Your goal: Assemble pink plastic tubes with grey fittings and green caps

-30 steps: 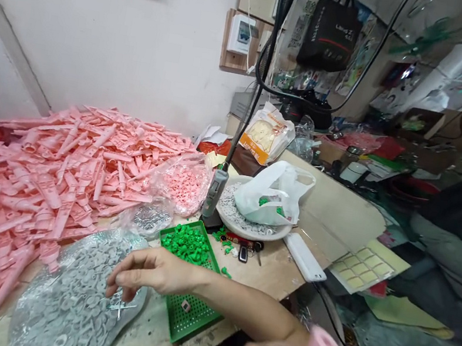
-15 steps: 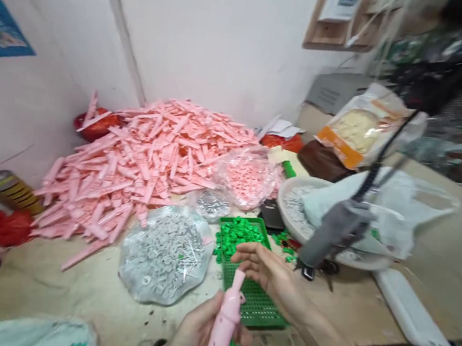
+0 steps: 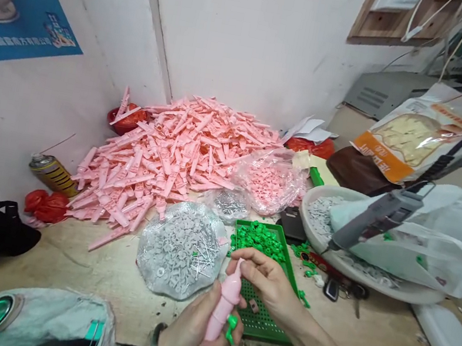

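Observation:
My left hand (image 3: 204, 326) is wrapped around a long pink plastic piece (image 3: 221, 308) with a narrow tip, held tilted near the table's front edge. A small green plastic part (image 3: 232, 323) sticks out from its side by my left fingers. The fingers of my right hand (image 3: 265, 280) are closed around the narrow upper tip of the same pink piece. Behind my right hand is a green perforated tray (image 3: 262, 322) with a heap of green parts (image 3: 261, 239) at its far end. A clear bag of grey parts and pins (image 3: 182, 248) lies to the left.
A big pile of pink pieces (image 3: 177, 148) fills the table's back. A clear bag of small pink parts (image 3: 268, 185) lies beside it. At right, a grey electric screwdriver (image 3: 377, 220) hangs over a white basin (image 3: 313, 235). A spray can (image 3: 54, 174) lies far left.
My right hand, open near the pink piece before, has closed on its tip. The pink piece has turned slightly, showing more of the green part. The view has shifted left.

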`<state>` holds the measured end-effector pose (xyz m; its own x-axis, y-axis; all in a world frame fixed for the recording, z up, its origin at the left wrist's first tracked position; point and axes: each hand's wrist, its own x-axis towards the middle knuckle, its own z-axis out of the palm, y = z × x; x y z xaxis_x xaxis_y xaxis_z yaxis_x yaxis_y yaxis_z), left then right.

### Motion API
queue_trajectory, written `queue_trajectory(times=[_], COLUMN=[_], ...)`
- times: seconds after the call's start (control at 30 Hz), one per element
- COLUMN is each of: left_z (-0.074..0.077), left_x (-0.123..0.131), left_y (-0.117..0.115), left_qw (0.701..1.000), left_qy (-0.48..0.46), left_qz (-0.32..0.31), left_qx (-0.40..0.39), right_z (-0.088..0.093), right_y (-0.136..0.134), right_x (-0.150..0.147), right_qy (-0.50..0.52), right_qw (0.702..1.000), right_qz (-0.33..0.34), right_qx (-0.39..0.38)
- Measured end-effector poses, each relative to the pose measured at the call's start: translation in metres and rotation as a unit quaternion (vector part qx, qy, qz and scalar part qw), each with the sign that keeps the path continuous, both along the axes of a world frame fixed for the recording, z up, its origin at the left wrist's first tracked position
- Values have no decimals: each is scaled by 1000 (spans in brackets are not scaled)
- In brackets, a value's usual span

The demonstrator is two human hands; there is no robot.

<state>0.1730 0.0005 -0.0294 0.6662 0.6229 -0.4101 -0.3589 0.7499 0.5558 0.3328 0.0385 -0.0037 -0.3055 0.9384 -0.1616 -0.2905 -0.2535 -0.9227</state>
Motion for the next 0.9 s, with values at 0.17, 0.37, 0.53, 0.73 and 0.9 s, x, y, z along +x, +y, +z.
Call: queue_trajectory(times=[0.17,0.37,0.53,0.73,0.9], left_z=[-8,-7,-4,-5,0], left_x=[1,0,-2,12,-43], left_y=[-2,5,13,11,3], left_qw=[998,991,982,987,909], left_qy=[-36,-61,-96,-27,228], left_qz=[-18,91,113,141,337], left_qx=[-38,-82,-118,-79,91], right_z=[-3,-20,-26,-19,-17], right_y=[1,3,-7,-11,-15], right_x=[-1,19,18,3,35], right_qy=[-54,-184,-261,-285,-349], right_qw=[998,966,944,930,781], right_qz=[-32,-137,-130,-108,-349], right_qx=[31,118,157,208,383])
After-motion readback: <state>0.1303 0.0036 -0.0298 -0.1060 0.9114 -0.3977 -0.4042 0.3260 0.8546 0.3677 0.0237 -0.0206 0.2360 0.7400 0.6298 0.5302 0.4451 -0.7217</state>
